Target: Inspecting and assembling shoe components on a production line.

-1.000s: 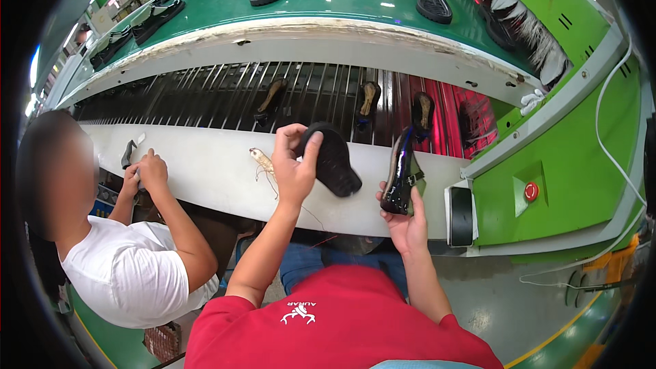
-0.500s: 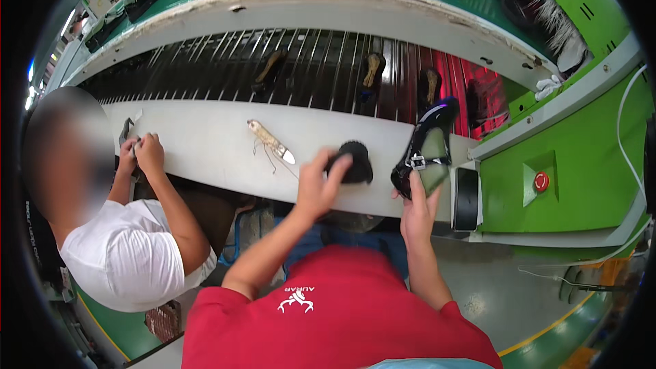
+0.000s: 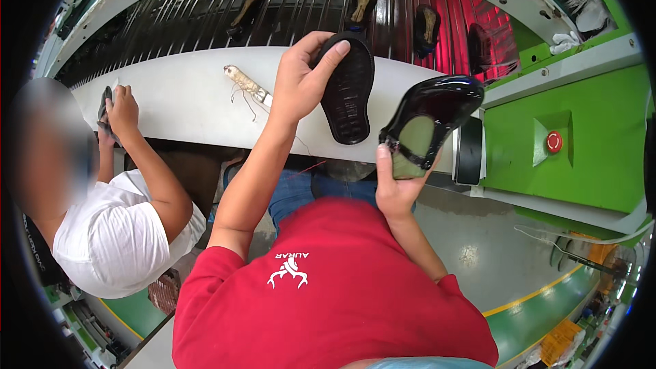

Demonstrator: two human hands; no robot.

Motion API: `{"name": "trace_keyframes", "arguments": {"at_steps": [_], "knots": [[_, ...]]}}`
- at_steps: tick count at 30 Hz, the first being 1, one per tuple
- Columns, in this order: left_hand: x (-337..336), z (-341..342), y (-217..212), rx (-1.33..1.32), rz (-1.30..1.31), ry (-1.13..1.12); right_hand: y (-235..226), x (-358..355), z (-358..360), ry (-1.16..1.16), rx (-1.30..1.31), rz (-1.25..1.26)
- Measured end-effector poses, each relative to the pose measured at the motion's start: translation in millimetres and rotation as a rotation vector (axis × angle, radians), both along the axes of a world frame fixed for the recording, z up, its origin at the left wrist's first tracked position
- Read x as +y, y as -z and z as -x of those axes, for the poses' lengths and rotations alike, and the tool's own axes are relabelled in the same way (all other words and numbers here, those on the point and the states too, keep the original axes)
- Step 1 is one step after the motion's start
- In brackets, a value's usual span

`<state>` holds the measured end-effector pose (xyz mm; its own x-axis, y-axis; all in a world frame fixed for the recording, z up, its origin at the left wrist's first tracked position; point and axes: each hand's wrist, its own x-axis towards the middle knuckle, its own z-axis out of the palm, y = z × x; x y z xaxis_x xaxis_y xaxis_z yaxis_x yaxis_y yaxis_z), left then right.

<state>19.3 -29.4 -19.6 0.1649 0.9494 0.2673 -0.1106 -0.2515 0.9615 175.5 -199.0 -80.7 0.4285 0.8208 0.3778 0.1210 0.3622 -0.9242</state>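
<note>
My left hand (image 3: pixel 307 75) grips the upper end of a black shoe sole (image 3: pixel 348 96), thumb on its face. The sole stands tilted over the white ledge, its ribbed inner side toward me. In my right hand (image 3: pixel 398 188) is a shiny black strapped shoe (image 3: pixel 437 113), toe pointing up and right, with a green shoe last (image 3: pixel 415 143) inside it. My fingers close round its heel end. Sole and shoe are apart. On the ledge left of my left hand lies a knife (image 3: pixel 247 85) with a wrapped handle and loose threads.
Beyond the white ledge (image 3: pixel 184 89) runs a roller conveyor (image 3: pixel 301 0) carrying several dark shoe parts, lit red at the right. A green machine housing with a red button (image 3: pixel 553 141) stands at right. A co-worker (image 3: pixel 123 232) in white handles a dark piece at left.
My left hand has closed on the sole and raised it upright from the ledge. The shoe in my right hand has tipped over to the right. The view has shifted nearer the ledge.
</note>
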Motion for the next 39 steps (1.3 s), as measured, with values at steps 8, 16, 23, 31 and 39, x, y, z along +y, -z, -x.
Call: {"name": "trace_keyframes", "arguments": {"at_steps": [8,16,23,31,39], "knots": [[-31.7,-4.8,-8.4,-0.134,-0.067,0.055,23.2,-18.8,12.0,-0.247,-0.088,0.079],[-50.3,-5.7,-15.2,-0.086,-0.239,0.052,7.1,-10.5,11.7,-0.203,-0.275,-0.014],[-48.7,-8.1,-7.0,-0.035,-0.345,0.006,8.5,-11.8,8.4,-0.251,-0.319,0.005],[-49.4,-10.5,-7.1,-0.037,-0.341,-0.016,10.2,-12.8,6.4,-0.268,-0.296,-0.008],[-49.9,-9.7,-7.6,-0.049,-0.337,-0.011,10.2,-13.3,6.6,-0.293,-0.265,0.011]]}}
